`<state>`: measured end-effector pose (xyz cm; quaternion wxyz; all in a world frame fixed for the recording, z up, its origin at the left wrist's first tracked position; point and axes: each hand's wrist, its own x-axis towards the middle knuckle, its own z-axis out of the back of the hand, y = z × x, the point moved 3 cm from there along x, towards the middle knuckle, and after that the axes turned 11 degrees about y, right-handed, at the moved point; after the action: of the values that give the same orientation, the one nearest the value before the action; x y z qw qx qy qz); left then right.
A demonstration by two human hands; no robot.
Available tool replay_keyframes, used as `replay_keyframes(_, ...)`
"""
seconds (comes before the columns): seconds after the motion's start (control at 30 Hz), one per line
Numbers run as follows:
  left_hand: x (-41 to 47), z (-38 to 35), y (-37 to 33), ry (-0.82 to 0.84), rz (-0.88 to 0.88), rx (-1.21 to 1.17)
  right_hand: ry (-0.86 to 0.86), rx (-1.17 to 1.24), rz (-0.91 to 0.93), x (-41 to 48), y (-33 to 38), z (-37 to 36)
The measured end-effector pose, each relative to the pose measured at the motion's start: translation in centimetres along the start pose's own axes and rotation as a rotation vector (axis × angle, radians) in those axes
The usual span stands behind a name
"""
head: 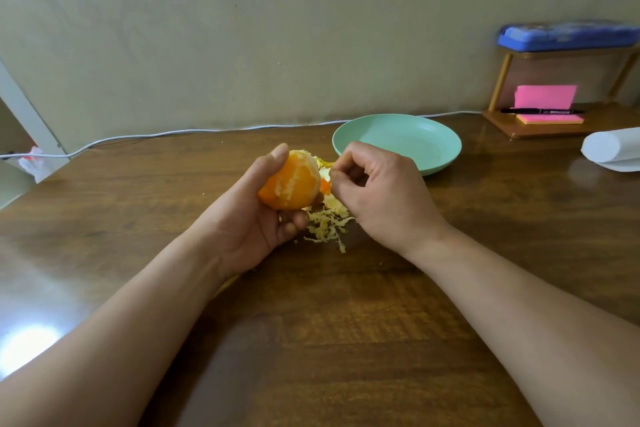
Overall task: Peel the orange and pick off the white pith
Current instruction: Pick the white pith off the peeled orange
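My left hand (258, 215) grips a peeled orange (292, 182) above the wooden table, thumb over its top and fingers under it. Streaks of white pith still show on the fruit's flesh. My right hand (377, 194) is just right of the orange with its fingers curled and the fingertips pinched together at the fruit's right side; whether a bit of pith is between them I cannot tell. A heap of pale pith and peel scraps (327, 224) lies on the table beneath both hands.
A mint-green plate (433, 152) stands behind my right hand. A white cable (166, 133) runs along the wall. At the back right, a small wooden shelf (554, 128) holds pink notes, a pen and a blue case. A white paper roll (611, 149) lies at the right edge.
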<state>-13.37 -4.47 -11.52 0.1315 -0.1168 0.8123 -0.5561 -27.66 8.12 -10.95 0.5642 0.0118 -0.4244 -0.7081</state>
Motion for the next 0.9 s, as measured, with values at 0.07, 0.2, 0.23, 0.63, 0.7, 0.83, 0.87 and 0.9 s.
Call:
replay_keyframes(0.07,-0.2,0.0,-0.1,0.020,0.024,-0.046,0.013,0.006,-0.006,0.0,-0.1,-0.1)
replay_keyframes(0.2,-0.4,0.0,-0.3,0.025,0.053,-0.113,0.041,-0.050,0.008,-0.2,0.6,-0.2)
replay_keyframes(0.23,-0.4,0.0,-0.3,0.026,0.058,-0.124,0.045,-0.062,0.009,-0.3,0.9,-0.2)
replay_keyframes(0.63,0.0,0.2,0.0,-0.018,0.059,-0.095,0.017,-0.203,0.084,-0.6,2.4,-0.5)
replay_keyframes(0.7,0.0,0.1,0.0,-0.038,0.051,-0.076,0.009,-0.256,0.104,-0.6,2.5,-0.4)
replay_keyframes(0.83,-0.1,-0.2,-0.1,-0.088,0.032,-0.024,0.013,-0.384,0.160,-0.5,2.9,-0.4)
replay_keyframes(0.87,0.0,-0.2,-0.1,-0.098,0.028,-0.011,0.018,-0.415,0.170,-0.5,3.0,-0.4)
replay_keyframes(0.9,0.0,-0.2,-0.1,-0.107,0.026,-0.001,0.023,-0.443,0.179,-0.4,3.0,-0.5)
